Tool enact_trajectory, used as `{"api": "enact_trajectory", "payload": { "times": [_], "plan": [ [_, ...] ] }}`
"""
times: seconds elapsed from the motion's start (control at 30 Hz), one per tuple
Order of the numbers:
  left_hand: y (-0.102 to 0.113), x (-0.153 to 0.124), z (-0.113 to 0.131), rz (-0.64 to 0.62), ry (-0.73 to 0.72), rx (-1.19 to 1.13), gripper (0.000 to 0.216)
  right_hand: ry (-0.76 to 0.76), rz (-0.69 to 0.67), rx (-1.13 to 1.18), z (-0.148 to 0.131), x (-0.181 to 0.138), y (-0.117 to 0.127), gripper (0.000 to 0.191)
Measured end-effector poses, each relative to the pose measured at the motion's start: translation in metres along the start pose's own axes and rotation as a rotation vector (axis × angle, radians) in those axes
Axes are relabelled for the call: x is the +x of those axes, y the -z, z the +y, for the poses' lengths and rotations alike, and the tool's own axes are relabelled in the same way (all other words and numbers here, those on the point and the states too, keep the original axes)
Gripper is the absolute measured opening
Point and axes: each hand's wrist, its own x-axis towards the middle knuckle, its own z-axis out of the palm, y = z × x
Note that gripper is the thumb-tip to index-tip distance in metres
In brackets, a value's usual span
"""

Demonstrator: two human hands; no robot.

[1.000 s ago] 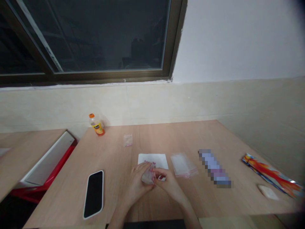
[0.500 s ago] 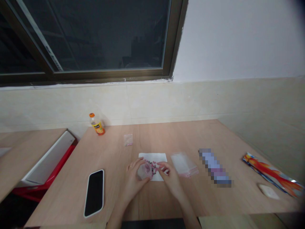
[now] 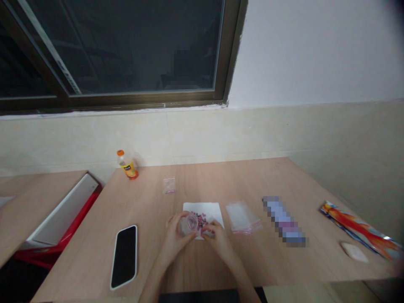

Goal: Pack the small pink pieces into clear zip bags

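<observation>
Live, lower centre of frame | left grip point(image 3: 176, 237) closed around clear plastic bag point(image 3: 191, 224) | right grip point(image 3: 218, 240) curled over pink bits point(image 3: 202, 219), hold unclear | white paper point(image 3: 205, 209) beneath | risk: slack pinch lets bits scatter across desk point(image 3: 268, 261)

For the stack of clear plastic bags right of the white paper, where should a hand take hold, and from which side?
Probably pinch the stack of clear plastic bags at its near edge, coming from the near side with the right hand. It lies flat on the table, so an edge offers the easiest hold, and that hand is closest.
</observation>
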Motion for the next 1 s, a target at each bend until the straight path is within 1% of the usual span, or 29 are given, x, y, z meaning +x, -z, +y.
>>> {"api": "enact_trajectory", "payload": {
  "times": [0.07, 0.2, 0.37, 0.5, 0.6, 0.67, 0.77, 0.83, 0.9, 1.0],
  "plan": [
    [-0.002, 0.001, -0.001, -0.028, 0.009, -0.04, 0.047, -0.015, -0.026, -0.023, 0.0, 0.0, -0.002, 0.016],
    [-0.006, 0.003, 0.0, -0.086, 0.007, -0.114, 0.045, -0.005, -0.009, -0.028, -0.002, -0.002, -0.005, 0.02],
    [-0.006, 0.003, 0.007, -0.109, -0.001, -0.082, 0.048, 0.031, 0.025, -0.019, -0.002, -0.004, -0.01, 0.024],
    [-0.006, 0.004, 0.004, -0.095, -0.043, -0.059, 0.051, 0.066, 0.084, 0.027, 0.0, -0.005, -0.014, 0.021],
    [-0.008, 0.005, -0.001, -0.107, -0.041, -0.105, 0.054, 0.09, 0.155, 0.118, 0.0, -0.005, -0.013, 0.015],
    [-0.009, 0.006, -0.001, -0.128, -0.035, -0.147, 0.053, 0.09, 0.208, 0.184, -0.002, -0.004, -0.009, 0.014],
    [-0.009, 0.008, 0.002, -0.168, -0.03, -0.197, 0.048, 0.075, 0.303, 0.262, -0.01, -0.001, 0.001, 0.021],
    [-0.01, 0.008, 0.003, -0.179, 0.004, -0.218, 0.045, 0.06, 0.363, 0.299, -0.019, 0.002, 0.01, 0.025],
    [-0.012, 0.008, 0.002, -0.166, 0.048, -0.238, 0.048, 0.065, 0.387, 0.325, -0.032, 0.003, 0.018, 0.024],
    [-0.015, 0.008, 0.0, -0.155, 0.079, -0.286, 0.061, 0.128, 0.367, 0.331, -0.052, 0.003, 0.029, 0.02]
  ]
}}
